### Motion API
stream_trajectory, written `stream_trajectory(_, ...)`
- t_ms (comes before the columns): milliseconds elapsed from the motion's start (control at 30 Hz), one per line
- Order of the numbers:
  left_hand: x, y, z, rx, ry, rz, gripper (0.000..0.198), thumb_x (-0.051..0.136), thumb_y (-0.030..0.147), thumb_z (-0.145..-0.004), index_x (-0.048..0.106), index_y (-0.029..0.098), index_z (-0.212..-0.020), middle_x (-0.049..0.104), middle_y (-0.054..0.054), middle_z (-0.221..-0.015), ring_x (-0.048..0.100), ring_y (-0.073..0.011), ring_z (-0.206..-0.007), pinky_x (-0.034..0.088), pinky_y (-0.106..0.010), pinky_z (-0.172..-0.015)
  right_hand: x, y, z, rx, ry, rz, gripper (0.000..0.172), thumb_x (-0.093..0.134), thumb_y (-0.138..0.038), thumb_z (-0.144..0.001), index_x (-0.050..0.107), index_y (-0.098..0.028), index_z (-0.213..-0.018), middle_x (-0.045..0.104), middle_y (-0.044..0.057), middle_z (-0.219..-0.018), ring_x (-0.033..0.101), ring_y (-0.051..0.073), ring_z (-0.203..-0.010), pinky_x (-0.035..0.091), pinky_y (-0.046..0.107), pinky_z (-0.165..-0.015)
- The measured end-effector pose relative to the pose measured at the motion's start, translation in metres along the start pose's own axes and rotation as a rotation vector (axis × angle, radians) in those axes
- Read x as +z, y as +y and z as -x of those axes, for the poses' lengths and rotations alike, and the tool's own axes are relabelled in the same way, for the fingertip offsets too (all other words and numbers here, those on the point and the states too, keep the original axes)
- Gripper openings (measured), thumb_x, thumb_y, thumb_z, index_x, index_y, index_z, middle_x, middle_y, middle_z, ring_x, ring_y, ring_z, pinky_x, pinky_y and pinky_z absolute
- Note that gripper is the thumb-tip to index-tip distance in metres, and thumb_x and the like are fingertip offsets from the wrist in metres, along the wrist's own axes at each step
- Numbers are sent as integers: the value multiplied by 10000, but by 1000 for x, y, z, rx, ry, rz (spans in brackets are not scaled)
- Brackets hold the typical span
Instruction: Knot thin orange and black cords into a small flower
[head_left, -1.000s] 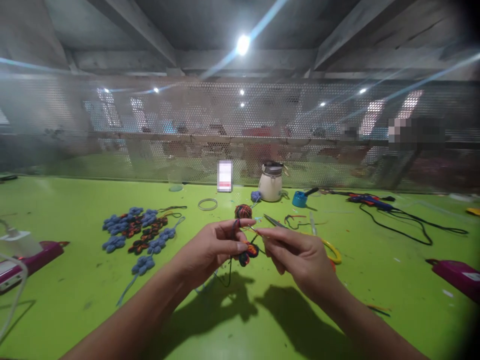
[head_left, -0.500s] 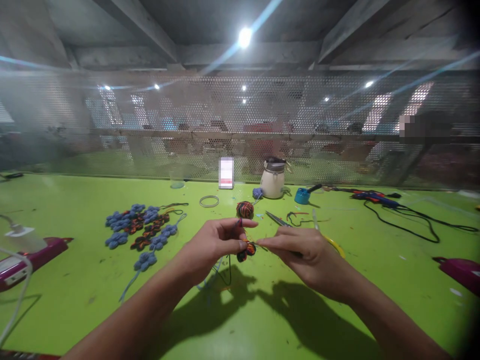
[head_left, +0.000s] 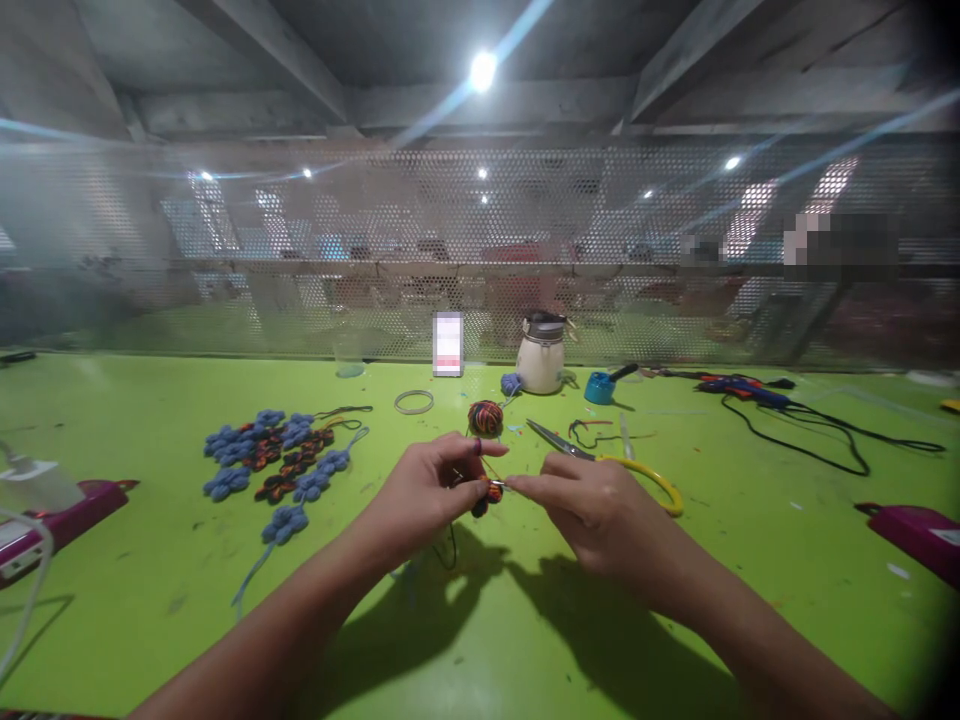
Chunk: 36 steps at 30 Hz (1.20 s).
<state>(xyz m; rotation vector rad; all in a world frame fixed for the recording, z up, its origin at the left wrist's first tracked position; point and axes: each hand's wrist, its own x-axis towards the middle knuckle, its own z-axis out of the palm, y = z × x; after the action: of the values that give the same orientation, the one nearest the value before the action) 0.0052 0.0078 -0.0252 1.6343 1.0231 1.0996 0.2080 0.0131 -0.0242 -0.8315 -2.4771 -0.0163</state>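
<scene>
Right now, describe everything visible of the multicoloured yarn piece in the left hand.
The multicoloured yarn piece is small and lumpy, dark with orange-red patches. The left hand pinches it above the green table, hiding part of it. A thin metallic tool held by the right hand appears to touch it; whether it passes through is unclear.

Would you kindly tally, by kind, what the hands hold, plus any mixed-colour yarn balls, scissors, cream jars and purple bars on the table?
Yarn piece in left hand: 1
Thin metal tool in right hand: 1
Mixed-colour yarn balls: 1
Scissors: 1
Cream jars: 1
Purple bars: 2
Total: 7
</scene>
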Motion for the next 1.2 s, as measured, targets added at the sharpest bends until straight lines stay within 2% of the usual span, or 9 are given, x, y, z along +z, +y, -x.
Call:
stream_trajectory(200, 4, -5, 1, 388, 161, -481, 267, 539, 97, -790, 664, 161, -1017, 520, -25, -746, 535, -144, -702, 456, -285, -643, 7, -5, -1, 105, 104, -122, 333, 464, -73, -839, 684, -193, -1058, 593, 48, -700, 500, 140, -604, 344, 250, -550)
stream_trajectory(267, 6, -8, 3, 534, 204, -628, 278, 497, 102, -828, 649, 168, -1050, 495, -29, -749, 503, -143, -692, 438, -271, -613, 10, -7, -3, 200, 146, -282, 280, 489, -102, -837, 713, -185, -983, 600, 43, -684, 515, 145, -617, 371, 264, -570)
stream_trajectory(367, 9, -12, 5, 650, 230, -775, 308, 457, 99, -846, 626, 154, -1097, 459, -28, -735, 462, -146, -669, 420, -266, -586, 18, -10, -9, 470, 167, -713, 186, 558, -184, -805, 728, -165, -877, 563, 3, -583, 463, 109, -488, 357, 245, -482)
stream_trajectory(500, 12, -11, 5, 576, 237, -611, 346, 471, 92, -829, 602, 167, -1141, 491, -35, -775, 504, -154, -732, 445, -284, -657, 30, -16, -14, 711, 183, -1239, 208, 644, -290, -750, 701, -140, -881, 534, -30, -549, 400, 56, -380, 283, 199, -392)
stream_trajectory(600, 11, -8, 2, 293, 217, -189, 394, 589, 109, -762, 590, 151, -1153, 540, -19, -768, 544, -143, -732, 453, -294, -715, 35, -20, -14, 723, 239, -1342, 228, 686, -297, -726, 689, -132, -883, 568, -19, -592, 438, 48, -402, 290, 182, -399)
stream_trajectory(700, 7, -7, -2, 14, 137, 268, 466, 701, 130, -675, 601, 147, -1130, 556, 12, -736, 560, -120, -696, 448, -284, -737, 37, -21, -12, 687, 284, -1296, 218, 671, -297, -748, 692, -137, -893, 563, -20, -595, 445, 51, -405, 303, 182, -396)
stream_trajectory(800, 2, -5, -2, -104, 50, 503, 463, 733, 110, -642, 632, 156, -1092, 569, 25, -713, 567, -103, -692, 429, -270, -771, 36, -18, -10, 525, 352, -1058, 172, 628, -264, -790, 704, -148, -892, 547, -20, -585, 444, 69, -417, 346, 206, -409)
stream_trajectory(1000, -4, -1, -2, -91, 34, 493, 411, 754, 94, -617, 679, 166, -1015, 572, 32, -687, 559, -88, -666, 423, -255, -749, 30, -8, -5, 50, 416, -438, 245, 499, -99, -853, 689, -119, -1006, 585, 55, -700, 540, 146, -622, 419, 268, -557)
stream_trajectory(1200, -6, 1, -3, -73, 43, 353, 381, 745, 126, -632, 682, 177, -1004, 598, 26, -656, 566, -105, -651, 432, -276, -711, 27, 1, -3, -41, 286, -165, 334, 419, -68, -865, 651, -84, -1105, 563, 80, -710, 517, 159, -600, 382, 272, -522)
